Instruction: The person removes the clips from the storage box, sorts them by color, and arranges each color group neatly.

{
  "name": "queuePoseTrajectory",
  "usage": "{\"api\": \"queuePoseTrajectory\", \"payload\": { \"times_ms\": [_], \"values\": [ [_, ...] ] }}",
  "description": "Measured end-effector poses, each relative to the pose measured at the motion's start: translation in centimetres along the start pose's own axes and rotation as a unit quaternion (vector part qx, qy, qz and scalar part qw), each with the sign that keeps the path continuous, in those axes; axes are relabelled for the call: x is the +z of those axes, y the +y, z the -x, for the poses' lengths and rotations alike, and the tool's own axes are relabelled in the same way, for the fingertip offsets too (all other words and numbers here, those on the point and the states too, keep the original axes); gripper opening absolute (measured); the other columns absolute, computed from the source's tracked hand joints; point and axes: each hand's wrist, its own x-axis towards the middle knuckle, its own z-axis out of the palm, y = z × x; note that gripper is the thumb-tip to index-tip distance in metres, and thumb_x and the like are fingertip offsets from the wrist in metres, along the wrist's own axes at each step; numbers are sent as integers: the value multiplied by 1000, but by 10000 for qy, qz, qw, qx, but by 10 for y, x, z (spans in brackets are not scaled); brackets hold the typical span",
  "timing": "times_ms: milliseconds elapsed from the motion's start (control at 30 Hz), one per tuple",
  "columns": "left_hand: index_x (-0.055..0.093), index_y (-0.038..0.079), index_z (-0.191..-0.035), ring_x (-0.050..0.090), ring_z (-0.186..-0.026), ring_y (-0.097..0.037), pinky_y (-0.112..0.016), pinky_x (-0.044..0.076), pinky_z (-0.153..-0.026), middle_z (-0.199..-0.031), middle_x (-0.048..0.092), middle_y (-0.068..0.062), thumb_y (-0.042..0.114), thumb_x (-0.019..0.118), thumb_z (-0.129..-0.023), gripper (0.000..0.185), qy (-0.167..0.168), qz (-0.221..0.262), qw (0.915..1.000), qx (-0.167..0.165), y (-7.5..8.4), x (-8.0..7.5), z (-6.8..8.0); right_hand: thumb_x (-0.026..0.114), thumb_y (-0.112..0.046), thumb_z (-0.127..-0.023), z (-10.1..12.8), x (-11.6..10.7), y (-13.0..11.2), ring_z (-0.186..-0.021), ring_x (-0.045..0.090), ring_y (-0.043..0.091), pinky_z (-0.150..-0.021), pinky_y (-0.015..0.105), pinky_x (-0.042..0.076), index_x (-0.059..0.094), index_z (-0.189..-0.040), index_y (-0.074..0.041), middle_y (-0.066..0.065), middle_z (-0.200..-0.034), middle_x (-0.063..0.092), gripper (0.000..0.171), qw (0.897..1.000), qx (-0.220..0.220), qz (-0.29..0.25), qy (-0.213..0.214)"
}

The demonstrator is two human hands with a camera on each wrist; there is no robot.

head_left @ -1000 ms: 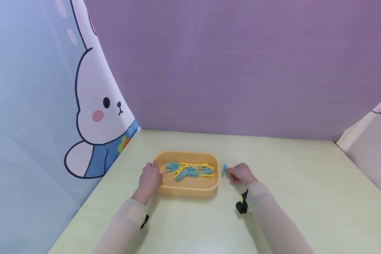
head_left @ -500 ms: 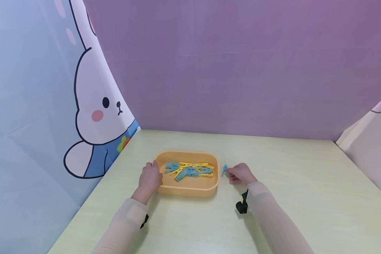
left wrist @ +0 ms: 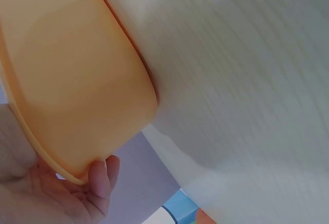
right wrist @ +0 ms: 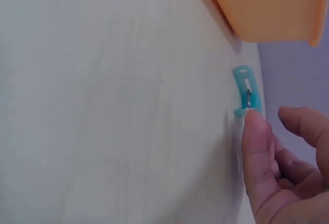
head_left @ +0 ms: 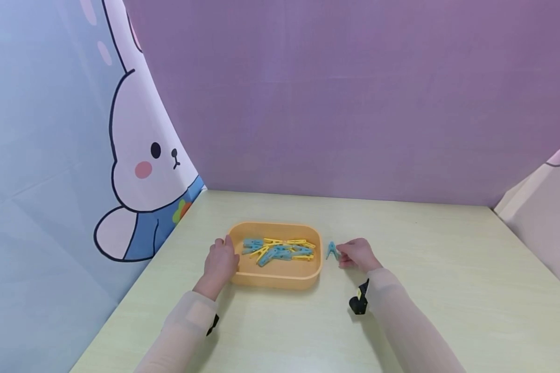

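Where fingers point(right wrist: 255, 131) cover: clothespin point(right wrist: 245, 91) tail

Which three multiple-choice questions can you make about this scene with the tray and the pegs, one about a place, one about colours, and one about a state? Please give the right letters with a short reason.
1. Where is the single blue peg?
A. inside the orange tray
B. on the table, right of the orange tray
C. on the left sleeve

2. Which colours are the pegs in the tray?
A. red and green
B. all white
C. blue and yellow

3. What does the left hand do?
A. holds the left end of the orange tray
B. hangs in the air
C. pinches a yellow peg

Answers:
1 B: the peg lies on the table just beyond the rim of the orange tray, at the fingertips of the right hand.
2 C: only blue and yellow ones show in the heap.
3 A: the left wrist view shows fingers against the tray's rim.
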Motion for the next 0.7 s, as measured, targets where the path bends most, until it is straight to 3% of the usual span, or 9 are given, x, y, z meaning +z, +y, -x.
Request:
{"api": "queuePoseTrajectory", "payload": {
  "times_ms": [433, 700],
  "values": [
    [31, -14, -135, 46, -105, -39, -45, 45, -81, -120, 42, -31, 14, 59, -89, 60, -10, 14, 10000, -54, 0, 0, 0, 57, -17, -91, 0, -3, -29, -80, 60, 23, -66, 27, 53, 55, -115, 9, 23, -107, 56, 35, 9992, -281, 281, 1],
    [31, -13, -135, 46, -105, -39, -45, 45, -80, -120, 42, -31, 14, 59, -89, 60, -29, 38, 9999, -122, 1, -1, 0, 56, -16, -91, 9, 5, -54, -87, 60, 30, -67, 30, 53, 54, -116, 10, 24, -110, 55, 36, 9981, -565, 176, -198]
  ]
}}
